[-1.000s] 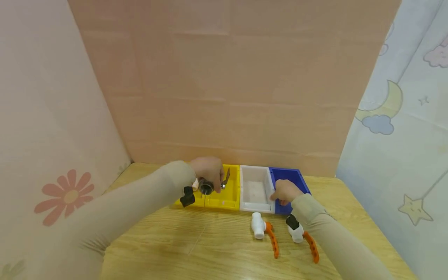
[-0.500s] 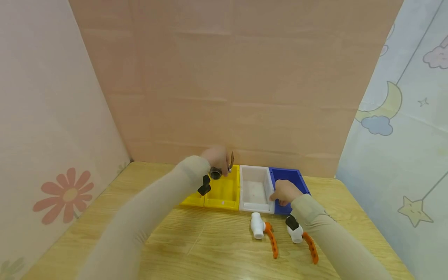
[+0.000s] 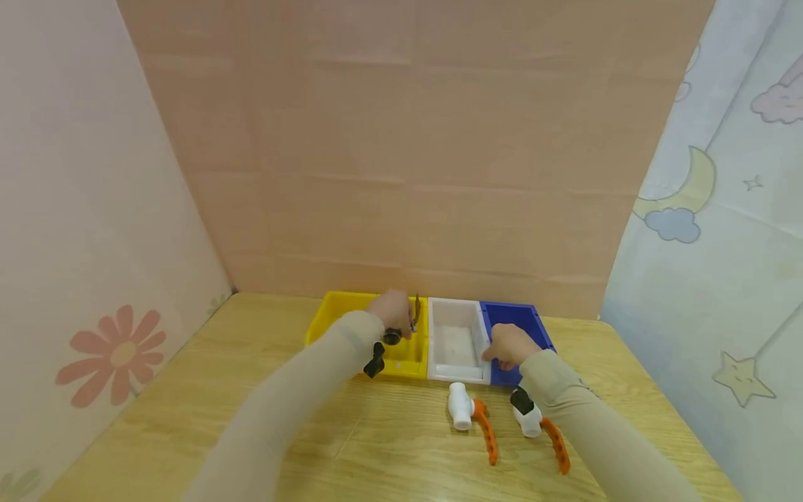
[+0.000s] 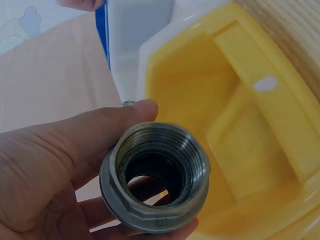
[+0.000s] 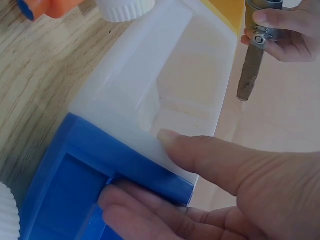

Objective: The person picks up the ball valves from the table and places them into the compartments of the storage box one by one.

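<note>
My left hand (image 3: 392,308) holds a metal ball valve (image 4: 157,221) over the right-hand yellow bin (image 3: 417,368). In the left wrist view, its threaded round opening faces the camera, with the thumb on top and fingers beneath. The valve's flat, worn lever (image 5: 250,72) sticks out past the fingers in the right wrist view. My right hand (image 3: 513,341) pinches the adjoining walls of the white bin (image 3: 459,376) and the blue bin (image 5: 65,150). Its thumb lies on the white side, its fingers inside the blue one.
Two white plastic valves with orange handles lie on the wooden table in front of the bins: one valve (image 3: 461,406) before the white bin, the other valve (image 3: 528,422) partly behind the right wrist's black strap piece. Another yellow bin (image 3: 320,324) stands at the left end of the row.
My left hand has carried the metal valve rightward, rising and then lowering over the right-hand yellow bin. The right hand keeps its grip on the bin walls.
</note>
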A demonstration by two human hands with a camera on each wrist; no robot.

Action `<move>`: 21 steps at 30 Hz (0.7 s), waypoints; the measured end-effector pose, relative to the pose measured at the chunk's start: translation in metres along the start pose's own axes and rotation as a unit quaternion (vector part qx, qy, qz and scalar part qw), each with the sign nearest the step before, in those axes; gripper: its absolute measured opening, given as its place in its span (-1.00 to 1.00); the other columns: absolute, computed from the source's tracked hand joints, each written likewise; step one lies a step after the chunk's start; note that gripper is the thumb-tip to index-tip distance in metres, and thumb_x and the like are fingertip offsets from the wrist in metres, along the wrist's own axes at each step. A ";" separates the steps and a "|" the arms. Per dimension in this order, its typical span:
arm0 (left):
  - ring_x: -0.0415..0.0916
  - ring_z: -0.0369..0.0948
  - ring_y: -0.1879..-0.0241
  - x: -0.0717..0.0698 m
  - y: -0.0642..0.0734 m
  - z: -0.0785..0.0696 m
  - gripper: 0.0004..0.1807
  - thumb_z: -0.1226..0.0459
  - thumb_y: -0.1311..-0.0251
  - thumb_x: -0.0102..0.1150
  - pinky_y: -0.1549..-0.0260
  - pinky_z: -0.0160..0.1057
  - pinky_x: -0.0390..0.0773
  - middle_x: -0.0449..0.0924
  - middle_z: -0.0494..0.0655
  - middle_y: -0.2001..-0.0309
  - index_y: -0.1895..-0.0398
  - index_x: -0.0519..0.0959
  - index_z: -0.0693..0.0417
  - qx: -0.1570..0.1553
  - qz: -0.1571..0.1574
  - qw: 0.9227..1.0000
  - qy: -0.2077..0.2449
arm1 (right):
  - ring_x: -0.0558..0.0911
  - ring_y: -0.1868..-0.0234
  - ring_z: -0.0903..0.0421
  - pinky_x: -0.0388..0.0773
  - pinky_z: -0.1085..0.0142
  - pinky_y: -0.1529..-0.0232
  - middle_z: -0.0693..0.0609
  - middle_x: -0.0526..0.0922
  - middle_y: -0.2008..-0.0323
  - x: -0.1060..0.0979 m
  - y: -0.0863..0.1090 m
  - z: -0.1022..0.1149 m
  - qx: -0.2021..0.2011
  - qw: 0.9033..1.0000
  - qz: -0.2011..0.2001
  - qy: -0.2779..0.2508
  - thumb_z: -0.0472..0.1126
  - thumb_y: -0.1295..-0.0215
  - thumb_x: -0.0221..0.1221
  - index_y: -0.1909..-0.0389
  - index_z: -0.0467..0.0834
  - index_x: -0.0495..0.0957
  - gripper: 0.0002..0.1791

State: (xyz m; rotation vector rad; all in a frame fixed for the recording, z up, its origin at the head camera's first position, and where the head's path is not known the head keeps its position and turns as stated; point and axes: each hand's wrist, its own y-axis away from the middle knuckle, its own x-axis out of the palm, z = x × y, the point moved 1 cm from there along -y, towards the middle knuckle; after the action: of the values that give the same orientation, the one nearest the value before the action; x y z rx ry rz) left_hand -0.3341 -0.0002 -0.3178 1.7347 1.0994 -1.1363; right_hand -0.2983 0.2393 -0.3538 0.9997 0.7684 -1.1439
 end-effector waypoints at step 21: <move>0.47 -0.23 0.54 0.035 -0.020 0.012 -0.83 0.30 0.13 0.51 0.56 -0.26 0.53 0.60 -0.21 0.55 0.64 0.64 -0.03 -0.024 -0.001 0.999 -0.025 | 0.64 0.51 0.03 0.64 0.30 0.47 -0.10 0.56 0.47 0.001 0.000 0.001 0.004 1.000 -0.002 -0.008 -0.24 -0.12 0.35 0.35 -0.30 0.47 -0.74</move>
State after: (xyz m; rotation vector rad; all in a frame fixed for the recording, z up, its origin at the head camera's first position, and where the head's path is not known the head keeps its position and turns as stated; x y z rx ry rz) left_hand -0.3475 0.0040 -0.3575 1.6596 1.0901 -1.1398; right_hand -0.2980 0.2384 -0.3540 0.9951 0.7540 -1.1572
